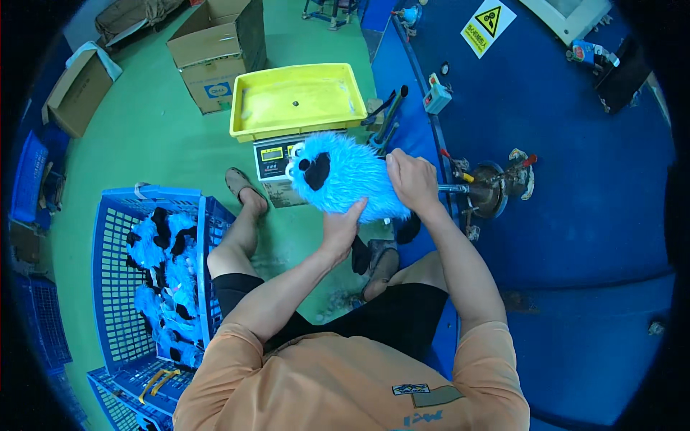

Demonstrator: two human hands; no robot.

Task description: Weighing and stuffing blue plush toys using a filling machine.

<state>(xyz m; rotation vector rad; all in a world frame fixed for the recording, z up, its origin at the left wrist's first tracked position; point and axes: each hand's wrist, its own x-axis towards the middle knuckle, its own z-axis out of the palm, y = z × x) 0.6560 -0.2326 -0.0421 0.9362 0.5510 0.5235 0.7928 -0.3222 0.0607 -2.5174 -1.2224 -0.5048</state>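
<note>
A furry bright-blue plush toy [356, 176], with white eyes, a black nose and a black mouth patch, is held between my two hands, its face end pointing left. My left hand [343, 228] grips its near side, the thumb lying along the fur. At the toy's right end my right hand [415, 181] is closed on the fur. A metal pipe [453, 188] sticks out from the blue machine [575, 230] right behind my right hand; whether it enters the toy is hidden. Black limbs dangle below the toy.
On my left, a blue plastic basket [205, 269] holds several blue plush pieces [169, 287]. Beyond the toy, a yellow tray [244, 133] rests on a scale [273, 165]. Farther back are cardboard boxes [212, 82]. A control box [436, 95] and valve fittings [496, 188] jut from the machine.
</note>
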